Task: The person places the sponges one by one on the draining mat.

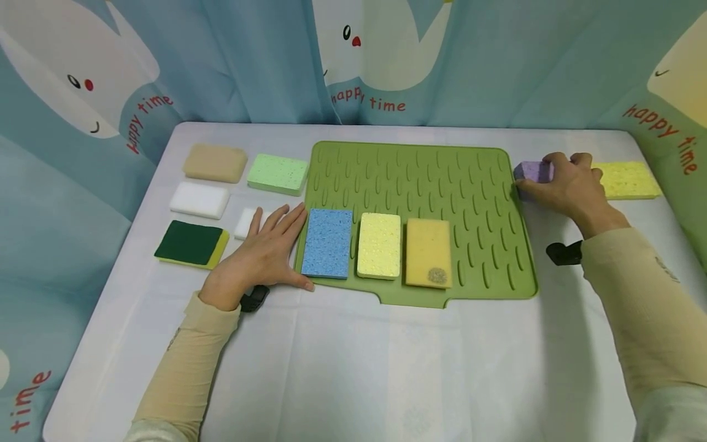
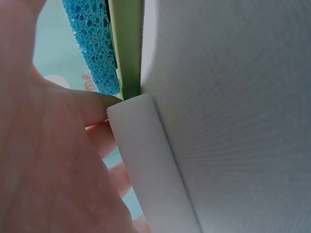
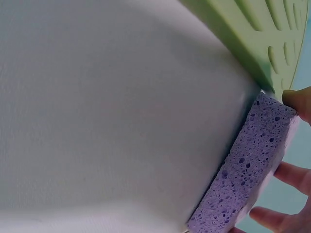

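My right hand [image 1: 574, 187] grips a purple sponge [image 3: 248, 160] beside the right edge of the green mat [image 1: 475, 184]. Its thumb is at the end by the mat, and the other fingers curl over the far side. My left hand [image 1: 265, 261] lies with fingers spread at the mat's left edge, partly covering a small white sponge [image 2: 146, 160]. Just right of its fingers, a blue porous sponge [image 1: 328, 244] lies on the mat. A pale yellow sponge [image 1: 378, 245] and an orange-yellow one with a grey spot [image 1: 428, 248] follow in the same row.
Left of the mat lie a tan sponge [image 1: 215, 163], a light green sponge [image 1: 278, 173], a white sponge [image 1: 199, 200] and a dark-green-topped scrub sponge [image 1: 190, 242]. A yellow sponge [image 1: 628, 180] sits beyond my right hand. Patterned blue curtain [image 1: 248, 61] surrounds the white table [image 1: 353, 374].
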The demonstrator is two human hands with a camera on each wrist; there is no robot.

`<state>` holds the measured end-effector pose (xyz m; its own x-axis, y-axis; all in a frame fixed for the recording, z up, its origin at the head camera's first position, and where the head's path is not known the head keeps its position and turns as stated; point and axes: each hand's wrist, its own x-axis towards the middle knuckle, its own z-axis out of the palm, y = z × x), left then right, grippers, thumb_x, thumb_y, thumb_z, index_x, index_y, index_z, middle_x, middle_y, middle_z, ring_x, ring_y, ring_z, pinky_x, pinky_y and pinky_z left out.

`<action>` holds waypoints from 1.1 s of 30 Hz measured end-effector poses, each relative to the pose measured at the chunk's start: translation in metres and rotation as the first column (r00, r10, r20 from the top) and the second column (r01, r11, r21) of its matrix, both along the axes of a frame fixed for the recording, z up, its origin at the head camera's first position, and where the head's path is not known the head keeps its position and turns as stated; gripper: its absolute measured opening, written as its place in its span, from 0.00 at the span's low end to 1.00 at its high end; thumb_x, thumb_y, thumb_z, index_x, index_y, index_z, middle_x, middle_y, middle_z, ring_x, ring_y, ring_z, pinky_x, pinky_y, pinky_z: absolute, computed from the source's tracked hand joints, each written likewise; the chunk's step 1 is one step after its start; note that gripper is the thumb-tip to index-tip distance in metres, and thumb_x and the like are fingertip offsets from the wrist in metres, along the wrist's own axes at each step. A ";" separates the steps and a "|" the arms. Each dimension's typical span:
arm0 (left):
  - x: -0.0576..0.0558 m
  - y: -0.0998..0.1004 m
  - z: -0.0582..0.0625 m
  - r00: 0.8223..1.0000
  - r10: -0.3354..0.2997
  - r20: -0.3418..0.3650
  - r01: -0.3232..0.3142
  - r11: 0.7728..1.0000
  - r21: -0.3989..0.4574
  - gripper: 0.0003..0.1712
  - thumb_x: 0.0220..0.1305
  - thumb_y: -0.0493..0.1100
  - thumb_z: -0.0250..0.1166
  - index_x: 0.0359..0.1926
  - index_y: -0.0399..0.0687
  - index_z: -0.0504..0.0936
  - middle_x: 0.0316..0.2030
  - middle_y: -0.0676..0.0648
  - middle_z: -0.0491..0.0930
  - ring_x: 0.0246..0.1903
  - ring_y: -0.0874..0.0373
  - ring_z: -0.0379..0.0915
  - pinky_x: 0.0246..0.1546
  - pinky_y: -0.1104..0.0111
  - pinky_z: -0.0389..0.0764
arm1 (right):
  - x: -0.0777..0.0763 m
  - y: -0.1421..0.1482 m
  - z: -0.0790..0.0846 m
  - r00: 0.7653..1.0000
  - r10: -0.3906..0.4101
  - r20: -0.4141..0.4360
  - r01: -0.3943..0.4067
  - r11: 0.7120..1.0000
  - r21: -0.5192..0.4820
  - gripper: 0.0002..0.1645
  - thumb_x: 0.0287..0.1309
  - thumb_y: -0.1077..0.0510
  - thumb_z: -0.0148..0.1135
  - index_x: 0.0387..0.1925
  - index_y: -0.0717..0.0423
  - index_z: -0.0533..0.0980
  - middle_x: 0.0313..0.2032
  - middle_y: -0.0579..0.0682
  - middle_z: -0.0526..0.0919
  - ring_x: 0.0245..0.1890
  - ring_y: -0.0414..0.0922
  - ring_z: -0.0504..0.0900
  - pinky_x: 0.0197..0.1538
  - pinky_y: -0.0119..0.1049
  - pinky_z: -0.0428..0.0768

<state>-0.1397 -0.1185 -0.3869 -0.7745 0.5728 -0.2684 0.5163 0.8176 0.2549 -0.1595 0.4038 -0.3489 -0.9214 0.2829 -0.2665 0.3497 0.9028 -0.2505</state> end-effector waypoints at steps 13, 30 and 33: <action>0.000 0.000 0.000 1.000 -0.001 -0.003 0.001 1.000 0.005 0.81 0.35 0.78 0.73 0.80 0.46 0.40 0.80 0.48 0.36 0.79 0.44 0.31 0.72 0.36 0.28 | 0.010 -0.004 0.005 0.997 0.039 -0.070 -0.040 0.999 -0.021 0.53 0.64 0.33 0.53 0.75 0.63 0.51 0.72 0.78 0.36 0.63 0.79 0.50 0.53 0.76 0.62; -0.001 -0.001 -0.002 1.000 -0.002 -0.001 0.002 1.000 0.013 0.81 0.36 0.78 0.73 0.79 0.46 0.41 0.80 0.47 0.37 0.79 0.44 0.31 0.72 0.36 0.28 | 0.018 -0.014 0.010 0.986 0.099 -0.132 -0.103 0.994 -0.021 0.48 0.64 0.38 0.58 0.74 0.62 0.55 0.74 0.74 0.38 0.66 0.78 0.50 0.54 0.77 0.62; -0.001 -0.001 -0.001 1.000 0.000 0.000 0.000 1.000 0.013 0.81 0.36 0.78 0.73 0.80 0.46 0.41 0.80 0.47 0.37 0.79 0.44 0.31 0.72 0.36 0.28 | 0.019 -0.016 0.012 0.982 0.117 -0.148 -0.122 0.992 -0.021 0.47 0.63 0.39 0.59 0.73 0.60 0.56 0.74 0.73 0.39 0.67 0.78 0.49 0.53 0.77 0.62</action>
